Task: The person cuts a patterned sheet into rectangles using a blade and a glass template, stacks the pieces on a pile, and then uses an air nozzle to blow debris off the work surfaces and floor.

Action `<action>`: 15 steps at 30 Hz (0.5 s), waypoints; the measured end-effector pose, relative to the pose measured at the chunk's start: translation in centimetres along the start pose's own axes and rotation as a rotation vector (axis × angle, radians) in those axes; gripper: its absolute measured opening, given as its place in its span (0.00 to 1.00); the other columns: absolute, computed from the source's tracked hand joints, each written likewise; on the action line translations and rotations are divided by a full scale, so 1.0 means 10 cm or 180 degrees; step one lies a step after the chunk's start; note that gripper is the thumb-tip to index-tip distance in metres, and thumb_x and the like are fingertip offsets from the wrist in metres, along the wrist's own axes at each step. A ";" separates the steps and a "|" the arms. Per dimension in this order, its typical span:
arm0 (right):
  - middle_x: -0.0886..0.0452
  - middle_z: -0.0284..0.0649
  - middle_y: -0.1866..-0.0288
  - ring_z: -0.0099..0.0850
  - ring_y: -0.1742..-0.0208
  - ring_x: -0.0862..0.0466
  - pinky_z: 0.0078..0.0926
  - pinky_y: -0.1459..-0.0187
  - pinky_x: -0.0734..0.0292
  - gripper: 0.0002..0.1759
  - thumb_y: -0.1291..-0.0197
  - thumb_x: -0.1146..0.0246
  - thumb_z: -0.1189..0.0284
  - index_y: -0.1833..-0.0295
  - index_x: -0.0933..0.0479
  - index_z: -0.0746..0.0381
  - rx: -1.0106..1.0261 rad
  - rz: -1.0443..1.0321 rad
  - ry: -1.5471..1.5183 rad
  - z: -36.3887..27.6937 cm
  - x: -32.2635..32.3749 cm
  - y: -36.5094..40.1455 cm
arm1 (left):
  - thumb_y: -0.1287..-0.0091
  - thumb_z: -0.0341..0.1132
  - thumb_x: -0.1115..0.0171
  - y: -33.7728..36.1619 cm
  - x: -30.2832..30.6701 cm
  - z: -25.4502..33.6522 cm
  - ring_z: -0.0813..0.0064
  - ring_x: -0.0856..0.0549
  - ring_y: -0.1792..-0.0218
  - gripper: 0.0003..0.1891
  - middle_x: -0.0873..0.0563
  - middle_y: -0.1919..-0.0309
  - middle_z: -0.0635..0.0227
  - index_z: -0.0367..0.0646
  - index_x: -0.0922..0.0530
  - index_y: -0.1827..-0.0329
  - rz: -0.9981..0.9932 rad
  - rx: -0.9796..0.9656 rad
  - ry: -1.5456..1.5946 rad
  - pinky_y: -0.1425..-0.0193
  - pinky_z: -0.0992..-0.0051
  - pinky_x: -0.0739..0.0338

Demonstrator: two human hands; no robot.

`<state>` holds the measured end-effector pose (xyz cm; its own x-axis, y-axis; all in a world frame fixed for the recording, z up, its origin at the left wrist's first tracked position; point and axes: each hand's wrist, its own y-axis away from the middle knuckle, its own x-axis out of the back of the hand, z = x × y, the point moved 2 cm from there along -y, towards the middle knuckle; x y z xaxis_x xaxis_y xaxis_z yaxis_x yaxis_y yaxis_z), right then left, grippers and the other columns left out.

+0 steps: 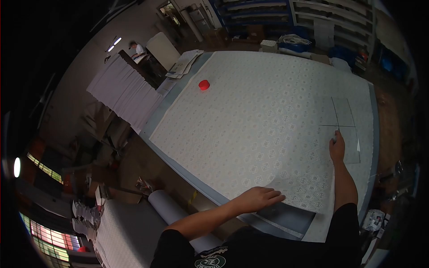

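A large pale patterned sheet covers most of the blue-grey table. Over its near edge is my left hand, fingers extended and somewhat apart, holding nothing. At the right, my right hand is closed on a small thin tool, whose tip is at the crossing of dark lines on the sheet. A thin, see-through rectangular outline lies around those lines. Toward the far left of the sheet sits a round red object.
Papers lie at the table's far left corner, beside a tall stack of white sheets. A person is in the background. Grey rolled material stands near the lower left. Shelves line the back.
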<state>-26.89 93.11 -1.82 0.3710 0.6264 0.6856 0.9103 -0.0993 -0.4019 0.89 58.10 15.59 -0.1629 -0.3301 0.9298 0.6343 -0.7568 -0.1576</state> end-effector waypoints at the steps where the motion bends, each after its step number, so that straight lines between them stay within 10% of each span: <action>1: 0.19 0.53 0.41 0.50 0.43 0.18 0.42 0.41 0.23 0.25 0.35 0.38 0.76 0.32 0.28 0.64 0.0026 0.0007 -0.0006 0.01 0.00 0.00 | 0.34 0.29 0.43 0.03 -0.06 0.02 0.60 0.13 0.49 0.24 0.17 0.45 0.59 0.45 0.26 0.33 0.0015 -0.0058 0.0280 0.55 0.66 0.14; 15: 0.21 0.53 0.36 0.50 0.37 0.21 0.42 0.35 0.26 0.26 0.35 0.39 0.77 0.32 0.29 0.64 0.0341 0.0078 0.0014 0.18 -0.09 -0.05 | 0.37 0.27 0.44 1.02 -0.11 0.01 0.57 0.17 0.40 0.22 0.16 0.41 0.62 0.47 0.21 0.38 -0.0404 0.0786 0.0732 0.39 0.61 0.20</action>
<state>-28.00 94.02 -3.34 0.3939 0.6214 0.6772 0.8761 -0.0311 -0.4811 7.59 50.80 12.97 -0.3999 -0.3818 0.8333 0.7571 -0.6500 0.0655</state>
